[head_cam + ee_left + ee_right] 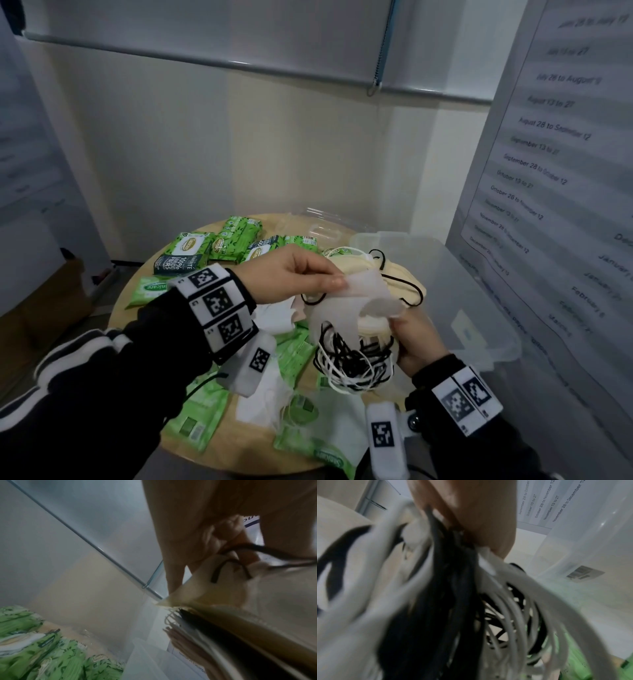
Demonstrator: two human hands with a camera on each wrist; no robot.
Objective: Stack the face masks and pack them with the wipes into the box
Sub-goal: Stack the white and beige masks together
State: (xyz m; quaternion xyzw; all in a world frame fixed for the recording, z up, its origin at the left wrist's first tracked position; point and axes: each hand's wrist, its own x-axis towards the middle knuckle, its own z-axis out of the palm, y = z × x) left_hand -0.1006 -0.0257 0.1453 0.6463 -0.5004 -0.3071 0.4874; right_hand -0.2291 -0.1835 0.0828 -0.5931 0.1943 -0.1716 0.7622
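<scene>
Up above a round wooden table [219,448], two hands hold a stack of masks [346,308]. The left hand [294,274] pinches the top white mask at its edge with thumb and finger. The right hand [419,342] grips the end of the stack, fingers curled round it, and black and white ear loops [352,363] hang down from that end in a tangle. Just right of the table stands a clear plastic box [479,291], open on top. Its clear lid [329,226] lies at the far side of the table. Green packs of wipes [191,253] lie all over the table, some at the far left side, some near the front edge. A few loose white masks [274,318] lie on the table among the packs, under the hands. Behind the table is a pale wall with a grey blind [205,31] and its bead cord [383,51]. Right of the table hangs a big sheet [548,144] with dates printed on it. Left of the table, a brown cardboard box [41,308] sits on the floor.
</scene>
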